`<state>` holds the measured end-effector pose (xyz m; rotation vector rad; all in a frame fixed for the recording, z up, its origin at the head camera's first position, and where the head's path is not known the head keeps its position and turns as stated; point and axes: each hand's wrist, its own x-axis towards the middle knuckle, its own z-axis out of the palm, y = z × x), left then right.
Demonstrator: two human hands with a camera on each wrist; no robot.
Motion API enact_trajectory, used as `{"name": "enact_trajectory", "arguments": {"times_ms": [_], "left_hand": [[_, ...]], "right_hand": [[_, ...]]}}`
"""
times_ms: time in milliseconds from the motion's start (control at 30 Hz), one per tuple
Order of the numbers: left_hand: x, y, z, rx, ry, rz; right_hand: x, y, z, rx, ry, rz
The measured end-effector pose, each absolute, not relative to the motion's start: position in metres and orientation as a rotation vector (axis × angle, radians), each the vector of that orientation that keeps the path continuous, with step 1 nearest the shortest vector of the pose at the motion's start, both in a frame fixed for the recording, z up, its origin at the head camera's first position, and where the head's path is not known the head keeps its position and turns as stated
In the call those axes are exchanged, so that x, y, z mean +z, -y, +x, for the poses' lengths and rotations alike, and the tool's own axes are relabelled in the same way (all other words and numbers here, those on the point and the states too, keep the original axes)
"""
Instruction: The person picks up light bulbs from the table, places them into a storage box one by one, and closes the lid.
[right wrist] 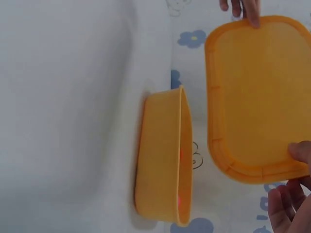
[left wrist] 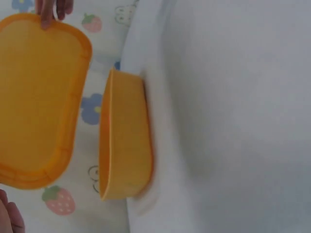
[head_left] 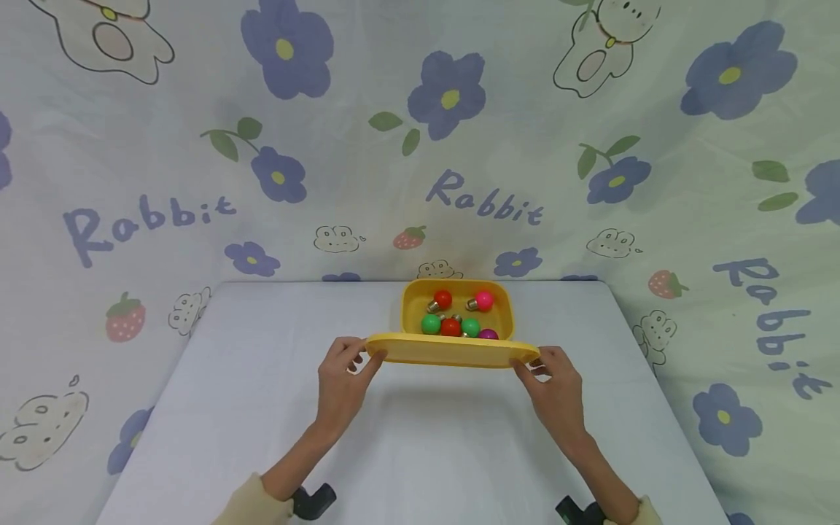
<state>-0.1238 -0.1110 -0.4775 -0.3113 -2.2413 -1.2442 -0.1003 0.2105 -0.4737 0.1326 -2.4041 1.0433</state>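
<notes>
A yellow lid (head_left: 453, 351) is held up in the air by both hands, tilted, with its flat inner side towards the wrist cameras. My left hand (head_left: 343, 379) pinches its left end between thumb and fingers; my right hand (head_left: 554, 390) pinches the right end the same way. Just beyond the lid stands a yellow box (head_left: 407, 306), its top uncovered. Inside lie several small bulb-shaped pieces with metal screw bases, among them a red bulb (head_left: 442, 299), a pink bulb (head_left: 484, 300) and a green bulb (head_left: 431, 324). The lid's upper edge overlaps the box's near side in the head view.
The box sits on a white table (head_left: 295, 313) close to its far edge. Behind hangs a pale curtain (head_left: 367, 175) printed with blue flowers, strawberries and rabbits. A black wrist mount (head_left: 313, 502) shows at the left sleeve.
</notes>
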Motion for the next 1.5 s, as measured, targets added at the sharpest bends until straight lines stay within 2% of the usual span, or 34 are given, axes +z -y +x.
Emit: {"name": "enact_trajectory", "arguments": {"times_ms": [467, 733, 1100, 1500], "left_hand": [[-0.471, 0.101, -0.133, -1.188, 2.178, -0.289], [-0.469, 0.099, -0.132, -1.191, 2.243, -0.377], [-0.466, 0.105, -0.125, -1.331, 2.396, -0.356], [-0.466, 0.108, -0.123, -1.51, 2.411, -0.334]], "right_hand": [[-0.47, -0.195, -0.105, 1.058, 2.374, 0.138], [-0.468, -0.194, -0.107, 1.153, 2.411, 0.162], [-0.462, -0.194, -0.102, 1.358, 2.56, 0.109], [-0.465, -0.199, -0.1, 1.357, 2.559, 0.164]]}}
